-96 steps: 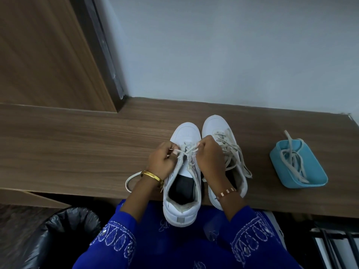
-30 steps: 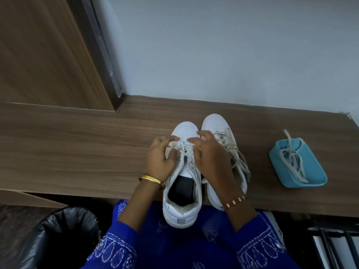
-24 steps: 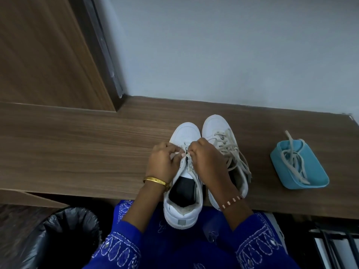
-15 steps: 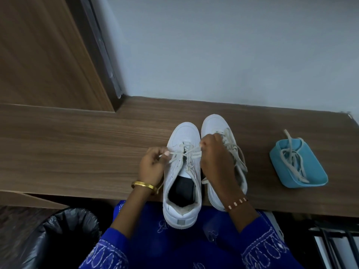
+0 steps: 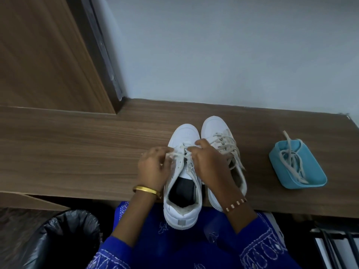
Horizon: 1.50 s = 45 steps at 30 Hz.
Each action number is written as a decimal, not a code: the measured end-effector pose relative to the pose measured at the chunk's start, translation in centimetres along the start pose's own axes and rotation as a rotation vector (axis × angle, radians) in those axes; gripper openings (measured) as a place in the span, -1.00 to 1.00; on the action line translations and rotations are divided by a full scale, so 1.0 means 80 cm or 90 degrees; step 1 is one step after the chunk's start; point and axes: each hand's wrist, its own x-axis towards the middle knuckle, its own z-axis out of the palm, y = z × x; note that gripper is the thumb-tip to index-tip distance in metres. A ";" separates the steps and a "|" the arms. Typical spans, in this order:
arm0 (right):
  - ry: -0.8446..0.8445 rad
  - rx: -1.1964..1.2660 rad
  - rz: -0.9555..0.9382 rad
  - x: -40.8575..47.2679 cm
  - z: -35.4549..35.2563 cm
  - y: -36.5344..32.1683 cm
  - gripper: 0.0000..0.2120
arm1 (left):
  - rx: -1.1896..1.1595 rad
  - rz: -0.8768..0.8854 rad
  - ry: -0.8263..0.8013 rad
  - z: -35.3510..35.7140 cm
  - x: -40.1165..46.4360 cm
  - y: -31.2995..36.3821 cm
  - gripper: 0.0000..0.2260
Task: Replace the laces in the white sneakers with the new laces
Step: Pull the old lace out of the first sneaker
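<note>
Two white sneakers stand side by side on the wooden desk (image 5: 77, 152), toes toward the wall. The left sneaker (image 5: 184, 199) overhangs the desk's front edge, and its lace (image 5: 181, 154) crosses the upper eyelets. My left hand (image 5: 153, 167) pinches one end of that lace at the shoe's left side. My right hand (image 5: 207, 162) pinches the other end at the right side and covers part of the right sneaker (image 5: 217, 129). The right sneaker's cream lace (image 5: 229, 146) lies loose across its eyelets.
A blue tray (image 5: 312, 183) at the desk's right holds a bundle of cream laces (image 5: 291, 164), one end hanging over the rim. A bin with a black liner (image 5: 64, 233) stands below the desk on the left. A wooden panel rises at back left.
Over the last second my hands met at the middle of the left sneaker's lacing, then pulled apart sideways with the lace ends. They have now drawn slightly closer to the shoe.
</note>
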 end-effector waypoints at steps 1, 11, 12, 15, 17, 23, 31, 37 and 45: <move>-0.012 -0.008 -0.003 0.000 0.005 -0.001 -0.78 | 0.044 0.030 -0.009 0.005 0.001 0.004 -0.77; 0.253 0.103 0.156 -0.003 -0.032 0.005 -0.90 | -0.085 -0.089 0.006 -0.003 -0.001 -0.001 -0.87; 0.298 0.110 0.185 -0.004 -0.040 0.009 -0.91 | -0.132 -0.118 0.010 -0.005 -0.005 -0.004 -0.89; 0.340 0.139 0.282 -0.007 -0.057 0.022 -0.89 | -0.221 -0.173 0.022 -0.004 -0.014 -0.008 -0.79; 0.317 0.105 0.270 -0.009 -0.060 0.026 -0.87 | -0.166 -0.151 0.020 -0.003 -0.014 -0.005 -0.79; 0.033 -0.046 0.003 0.001 -0.036 -0.002 -0.63 | 0.065 0.022 -0.012 0.001 0.004 0.014 -0.73; -0.003 -0.054 0.022 0.008 -0.005 -0.002 -0.87 | 0.134 0.022 -0.014 0.017 0.008 0.007 -0.92; 0.301 0.115 0.184 0.005 -0.041 0.019 -0.90 | 0.141 -0.021 0.002 0.015 0.003 0.003 -0.95; 0.111 0.066 0.059 0.004 -0.020 0.007 -0.59 | 0.009 -0.040 0.014 0.024 -0.003 -0.002 -0.88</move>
